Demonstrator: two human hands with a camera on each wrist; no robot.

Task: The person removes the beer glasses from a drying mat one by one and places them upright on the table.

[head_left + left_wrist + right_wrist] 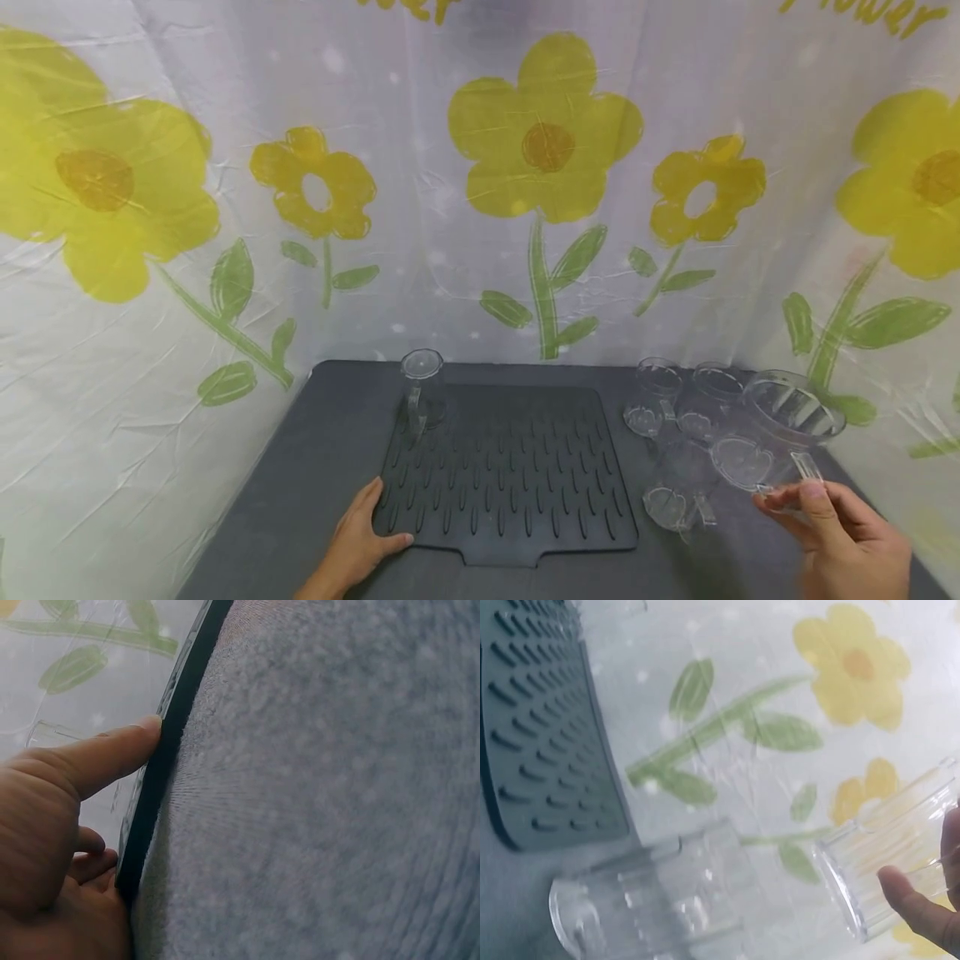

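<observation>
My right hand (855, 537) pinches the handle of a clear mug (795, 408) between thumb and fingers at the right side of the table. Its mouth faces up and the mug leans somewhat; in the right wrist view its ribbed wall (885, 855) shows beside the thumb. A black ridged drying mat (510, 521) lies at the middle of the table. At the mat's front left corner rests my left hand (352, 537), thumb along the front edge and fingers spread along the left edge. One clear mug (423, 396) stands upside down on the mat's back left corner.
On the dark table (292, 492), right of the mat, a clear mug (671, 508) stands nearest me. Behind it are two more, a left mug (652, 387) and a right mug (701, 412), overlapped by the held one. A flowered curtain (420, 250) surrounds the table.
</observation>
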